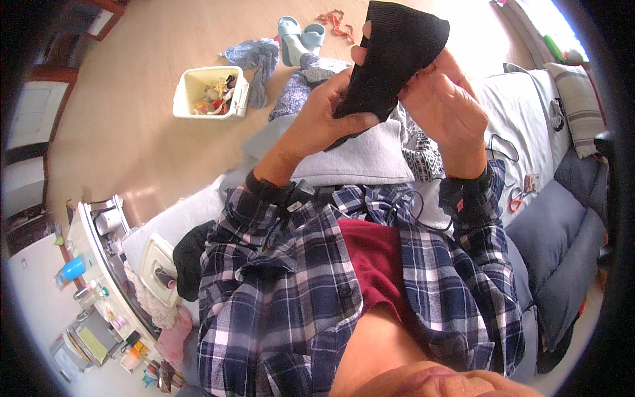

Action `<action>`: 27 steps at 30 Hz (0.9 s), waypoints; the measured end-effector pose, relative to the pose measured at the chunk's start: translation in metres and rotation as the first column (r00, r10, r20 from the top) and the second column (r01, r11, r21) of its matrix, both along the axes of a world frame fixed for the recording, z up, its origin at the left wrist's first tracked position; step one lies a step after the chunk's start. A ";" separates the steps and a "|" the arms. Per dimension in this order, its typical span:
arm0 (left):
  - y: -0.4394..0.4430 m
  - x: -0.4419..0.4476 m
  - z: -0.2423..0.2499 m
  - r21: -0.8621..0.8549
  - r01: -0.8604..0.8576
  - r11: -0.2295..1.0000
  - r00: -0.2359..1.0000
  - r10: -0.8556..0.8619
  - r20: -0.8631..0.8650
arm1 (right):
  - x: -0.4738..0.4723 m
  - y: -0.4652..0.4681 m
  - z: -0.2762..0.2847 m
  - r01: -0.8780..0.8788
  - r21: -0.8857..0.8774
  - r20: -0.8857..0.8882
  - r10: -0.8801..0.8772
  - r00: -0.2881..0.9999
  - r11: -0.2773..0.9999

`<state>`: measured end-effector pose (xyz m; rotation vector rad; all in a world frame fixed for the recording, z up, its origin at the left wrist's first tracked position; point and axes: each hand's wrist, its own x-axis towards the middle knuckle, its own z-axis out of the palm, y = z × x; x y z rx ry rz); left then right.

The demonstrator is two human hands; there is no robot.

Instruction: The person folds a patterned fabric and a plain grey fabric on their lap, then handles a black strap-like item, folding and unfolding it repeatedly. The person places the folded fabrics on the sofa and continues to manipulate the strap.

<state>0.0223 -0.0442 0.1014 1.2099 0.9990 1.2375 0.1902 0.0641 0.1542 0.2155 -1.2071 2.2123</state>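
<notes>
A black ribbed knit piece [392, 54], with one wide open-looking end, is held up in front of me. My left hand [327, 104] grips its lower left side, the thumb across the front and fingertips showing at its far edge. On the other side my right hand [441, 101] holds its right edge, palm towards me, some fingers hidden behind the fabric. Under the hands a grey cloth [357, 161] lies over my lap. Beside it shows black-and-white patterned fabric [424, 154].
Left on the floor stands a cream plastic bucket [183, 94] holding fabric scraps, near a blue-grey cloth [265, 59] and red strips [339, 25]. Red-handled scissors [516, 202] and a small box [531, 182] lie right on the seat. A lid [156, 255] bears a dark spool [163, 278].
</notes>
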 end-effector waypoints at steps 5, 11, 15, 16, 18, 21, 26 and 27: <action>0.000 -0.002 -0.003 0.246 -0.198 0.949 0.938 0.110 0.330 | 0.004 0.001 -0.005 -0.004 -0.114 0.029 0.008 1.000 0.994; 0.000 -0.008 -0.009 0.392 -0.156 0.906 0.976 0.202 -0.078 | 0.001 -0.008 -0.014 -0.058 -0.277 -0.030 0.051 0.998 0.959; 0.005 -0.010 -0.010 0.389 -0.098 0.916 0.967 0.181 -0.182 | -0.002 -0.016 -0.022 -0.115 -0.316 0.008 0.124 0.992 0.942; 0.005 -0.010 -0.009 0.351 -0.075 0.933 0.973 0.146 -0.181 | -0.001 -0.018 -0.023 -0.120 -0.347 0.009 0.131 0.991 0.930; 0.003 -0.012 -0.008 0.255 -0.024 0.967 0.983 0.070 -0.172 | 0.000 -0.020 -0.025 -0.087 -0.364 0.084 0.125 0.989 0.927; -0.003 -0.012 -0.010 0.155 0.034 0.987 0.984 -0.005 -0.180 | 0.001 -0.023 -0.025 0.002 -0.357 0.183 0.068 0.981 0.934; -0.007 -0.001 -0.022 0.129 0.034 0.991 0.990 -0.015 -0.143 | -0.003 -0.026 -0.020 0.051 -0.375 0.129 -0.003 0.992 0.926; -0.008 0.000 -0.024 0.133 0.040 0.990 0.991 -0.022 -0.128 | -0.003 -0.025 -0.019 0.047 -0.389 0.108 -0.005 0.994 0.920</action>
